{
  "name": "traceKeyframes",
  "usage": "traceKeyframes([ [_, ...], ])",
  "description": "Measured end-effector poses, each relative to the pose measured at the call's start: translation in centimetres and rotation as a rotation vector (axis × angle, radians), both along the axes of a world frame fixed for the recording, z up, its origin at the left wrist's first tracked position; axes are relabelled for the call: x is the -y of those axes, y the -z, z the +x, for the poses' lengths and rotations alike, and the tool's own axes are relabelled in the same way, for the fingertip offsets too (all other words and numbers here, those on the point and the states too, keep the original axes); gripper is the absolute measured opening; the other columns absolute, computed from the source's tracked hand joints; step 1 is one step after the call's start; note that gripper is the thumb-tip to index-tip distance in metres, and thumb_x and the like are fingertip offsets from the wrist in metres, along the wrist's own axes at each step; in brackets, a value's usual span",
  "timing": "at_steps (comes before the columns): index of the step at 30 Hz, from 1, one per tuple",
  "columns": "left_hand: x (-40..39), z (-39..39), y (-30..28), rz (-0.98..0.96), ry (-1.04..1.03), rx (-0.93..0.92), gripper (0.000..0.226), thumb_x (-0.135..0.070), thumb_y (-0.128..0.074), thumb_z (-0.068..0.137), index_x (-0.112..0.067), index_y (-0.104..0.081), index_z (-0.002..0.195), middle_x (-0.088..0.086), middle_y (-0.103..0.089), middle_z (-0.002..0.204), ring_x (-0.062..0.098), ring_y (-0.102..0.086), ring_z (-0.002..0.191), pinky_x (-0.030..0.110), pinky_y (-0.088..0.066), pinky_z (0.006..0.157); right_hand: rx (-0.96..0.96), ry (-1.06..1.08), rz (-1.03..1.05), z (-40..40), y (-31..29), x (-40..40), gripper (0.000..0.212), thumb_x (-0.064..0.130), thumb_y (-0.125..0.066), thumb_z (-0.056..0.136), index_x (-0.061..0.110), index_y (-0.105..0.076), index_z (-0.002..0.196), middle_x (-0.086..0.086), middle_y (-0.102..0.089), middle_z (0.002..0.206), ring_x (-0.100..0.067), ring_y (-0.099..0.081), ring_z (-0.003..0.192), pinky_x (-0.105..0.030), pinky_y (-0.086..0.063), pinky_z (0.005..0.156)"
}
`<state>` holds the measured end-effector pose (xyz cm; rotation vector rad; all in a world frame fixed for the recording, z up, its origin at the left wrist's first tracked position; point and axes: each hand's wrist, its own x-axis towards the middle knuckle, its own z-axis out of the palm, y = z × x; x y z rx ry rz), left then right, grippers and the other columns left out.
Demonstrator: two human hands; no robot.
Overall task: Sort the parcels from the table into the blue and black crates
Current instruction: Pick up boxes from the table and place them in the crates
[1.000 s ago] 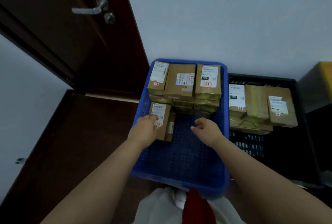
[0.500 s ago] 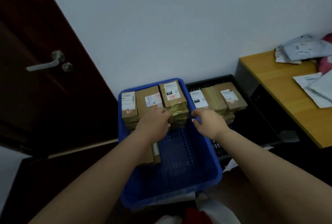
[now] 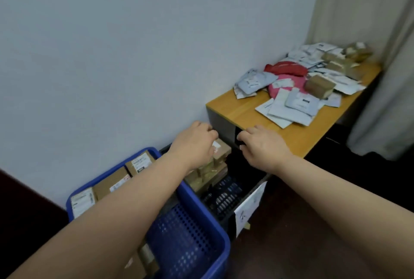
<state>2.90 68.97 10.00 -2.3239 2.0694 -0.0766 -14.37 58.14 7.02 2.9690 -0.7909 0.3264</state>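
Observation:
The blue crate (image 3: 208, 218) sits on the floor at lower left with brown cardboard parcels (image 3: 113, 183) lined along its far wall. Right of it stands the black crate (image 3: 226, 200), holding stacked brown parcels (image 3: 212, 171). My left hand (image 3: 195, 144) hovers above the black crate's parcels, fingers loosely curled and holding nothing. My right hand (image 3: 264, 144) is raised in front of the wooden table (image 3: 298, 133), fingers relaxed and empty. On the table lie several parcels: white and grey mailers (image 3: 289, 104), red and pink bags (image 3: 284, 70), and brown boxes (image 3: 320, 84).
A white wall runs behind the crates and table. A pale curtain (image 3: 380, 54) hangs at the right. A white label sheet (image 3: 248, 209) is fixed to the black crate's near side. The floor is dark brown.
The view has swung right, off the door and onto the table. Both hands have left the blue crate and risen toward the black crate and table, empty.

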Motion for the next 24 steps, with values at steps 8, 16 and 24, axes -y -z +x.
traceKeyframes([
  [8,14.1,-10.5,-5.3,-0.132,0.076,0.032,0.040,-0.038,-0.049,0.096,-0.020,-0.053,0.131,0.005,-0.047,0.133,0.024,-0.032,0.131,0.039,-0.045,0.088,0.064,0.131,-0.065,-8.6,-3.9,10.0,0.032,0.034,-0.046,0.096,0.018,-0.055,0.123,-0.002,-0.059,0.117,-0.024,-0.049,0.112,-0.034,-0.044,0.077],
  [16,27.5,-22.8,-6.4,-0.131,0.204,0.034,0.037,-0.037,-0.048,0.097,-0.023,-0.053,0.132,0.004,-0.044,0.138,0.024,-0.029,0.134,0.038,-0.043,0.092,0.044,0.259,-0.077,-21.7,-6.2,22.6,0.033,0.037,-0.045,0.097,0.019,-0.051,0.124,0.000,-0.056,0.115,-0.022,-0.048,0.111,-0.032,-0.044,0.072],
  [24,36.8,-30.0,-5.0,-0.035,0.263,0.017,0.040,-0.040,-0.049,0.097,-0.024,-0.051,0.133,0.005,-0.043,0.139,0.024,-0.029,0.135,0.039,-0.044,0.096,0.061,0.353,0.013,-31.2,-5.1,30.3,0.032,0.037,-0.047,0.095,0.020,-0.051,0.122,0.001,-0.056,0.114,-0.021,-0.047,0.112,-0.035,-0.049,0.078],
])
